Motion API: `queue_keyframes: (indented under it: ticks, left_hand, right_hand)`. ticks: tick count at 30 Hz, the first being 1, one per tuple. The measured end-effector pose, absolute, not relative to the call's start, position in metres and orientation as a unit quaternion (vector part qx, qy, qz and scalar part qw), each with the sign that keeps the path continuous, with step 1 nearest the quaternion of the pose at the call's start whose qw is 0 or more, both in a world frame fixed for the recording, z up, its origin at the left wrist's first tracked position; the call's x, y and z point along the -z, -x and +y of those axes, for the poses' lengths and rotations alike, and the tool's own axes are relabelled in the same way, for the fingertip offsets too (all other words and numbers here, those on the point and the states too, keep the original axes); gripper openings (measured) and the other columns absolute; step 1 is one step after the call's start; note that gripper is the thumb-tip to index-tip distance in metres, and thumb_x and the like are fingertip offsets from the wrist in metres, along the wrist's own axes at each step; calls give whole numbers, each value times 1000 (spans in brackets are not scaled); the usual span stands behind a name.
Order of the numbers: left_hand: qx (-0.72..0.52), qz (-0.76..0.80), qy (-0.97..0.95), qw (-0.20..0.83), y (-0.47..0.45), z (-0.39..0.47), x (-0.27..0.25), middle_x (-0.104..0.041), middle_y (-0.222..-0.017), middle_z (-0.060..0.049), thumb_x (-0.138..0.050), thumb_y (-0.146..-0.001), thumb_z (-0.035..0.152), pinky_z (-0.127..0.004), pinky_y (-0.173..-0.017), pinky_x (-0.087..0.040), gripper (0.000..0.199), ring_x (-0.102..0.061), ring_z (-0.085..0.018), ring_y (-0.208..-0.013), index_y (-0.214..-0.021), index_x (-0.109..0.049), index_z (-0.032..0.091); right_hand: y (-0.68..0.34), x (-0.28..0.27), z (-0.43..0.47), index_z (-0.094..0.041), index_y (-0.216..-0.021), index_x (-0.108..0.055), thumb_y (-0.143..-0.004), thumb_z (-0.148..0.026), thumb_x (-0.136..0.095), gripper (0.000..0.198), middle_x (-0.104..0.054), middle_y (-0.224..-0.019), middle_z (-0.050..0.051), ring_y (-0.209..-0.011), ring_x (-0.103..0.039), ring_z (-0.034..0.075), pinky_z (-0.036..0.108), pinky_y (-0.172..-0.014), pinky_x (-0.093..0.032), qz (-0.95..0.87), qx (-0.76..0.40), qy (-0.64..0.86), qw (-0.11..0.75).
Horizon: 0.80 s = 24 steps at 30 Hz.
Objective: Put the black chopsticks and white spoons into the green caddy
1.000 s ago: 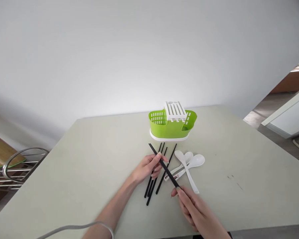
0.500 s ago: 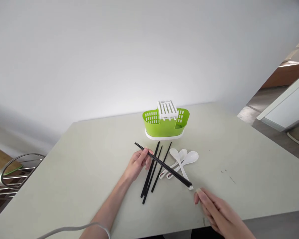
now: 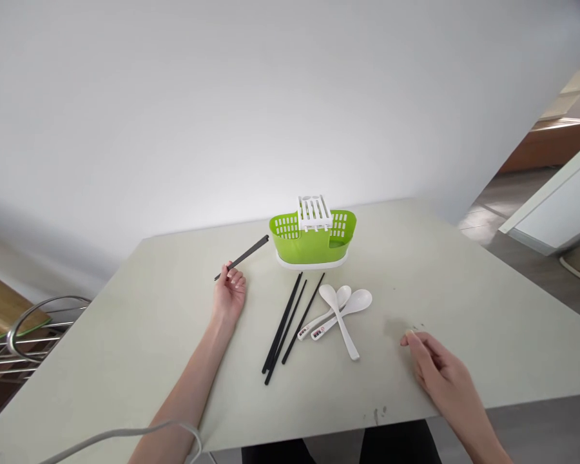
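Note:
My left hand point(image 3: 229, 293) is closed around a pair of black chopsticks point(image 3: 252, 250), raised left of the basket with their thick ends slanting up towards it. My right hand point(image 3: 439, 370) hovers over the right front of the table, fingers curled with thumb against forefinger; nothing shows in it. Several more black chopsticks point(image 3: 281, 335) lie loosely side by side between my hands. Beside them, three white spoons point(image 3: 360, 300) overlap, one crossing over the others. Behind stands a green utensil basket point(image 3: 314, 248) on a white base, with a white slatted piece point(image 3: 315, 223) over its middle.
The pale table point(image 3: 149, 361) meets a white wall point(image 3: 251, 116) at the back. A grey cable point(image 3: 111, 435) runs across my left forearm. At the left edge stands a metal rack point(image 3: 33, 354) with a wooden board point(image 3: 7, 303).
My left hand has swung left with the chopstick pair, whose thick ends now point towards the basket instead of my right hand. My right hand has shifted right, away from the spoons.

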<state>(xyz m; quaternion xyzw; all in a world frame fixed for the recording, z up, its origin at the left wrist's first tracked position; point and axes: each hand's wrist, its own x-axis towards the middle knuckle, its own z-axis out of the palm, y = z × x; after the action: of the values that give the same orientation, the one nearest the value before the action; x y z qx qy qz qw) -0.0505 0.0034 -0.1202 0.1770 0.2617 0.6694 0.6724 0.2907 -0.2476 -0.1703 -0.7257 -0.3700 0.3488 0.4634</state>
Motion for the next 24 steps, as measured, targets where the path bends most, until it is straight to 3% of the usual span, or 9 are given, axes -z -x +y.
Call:
queue_keyframes:
  ticks: [6, 10, 18, 24]
  left_hand:
    - [-699, 268, -191, 635, 50, 32, 99, -45, -61, 7, -50, -108, 16, -14, -49, -37, 20, -42, -4, -48, -91, -60, 15]
    - [-692, 276, -259, 615, 40, 47, 77, -47, -62, 5, -59, -106, 24, -17, -47, -37, 18, -43, -5, -49, -92, -65, 14]
    - [-659, 324, -499, 461, 10, 80, 38, -47, -58, 4, -64, -101, 49, -22, -47, -40, 38, -46, -9, -50, -87, -68, 13]
    - [-629, 376, -578, 360, 6, 101, 22, -45, -58, 4, -57, -102, 56, -23, -46, -41, 45, -49, -10, -48, -83, -65, 16]
  right_hand:
    - [-298, 170, -243, -26, -90, -64, -92, -81, -47, 58, -26, -61, -5, -55, -27, 16, 29, -53, -22, -386, -389, 719, 427]
    - [-297, 165, -243, -25, -87, -65, -92, -81, -48, 58, -27, -62, -4, -56, -28, 16, 29, -53, -21, -395, -383, 719, 424]
    - [-296, 167, -241, -24, -88, -66, -94, -79, -46, 58, -27, -61, -5, -53, -28, 15, 27, -50, -22, -403, -366, 716, 436]
    - [-297, 173, -240, -25, -86, -67, -96, -75, -47, 55, -26, -61, -5, -51, -28, 14, 27, -47, -23, -426, -352, 710, 437]
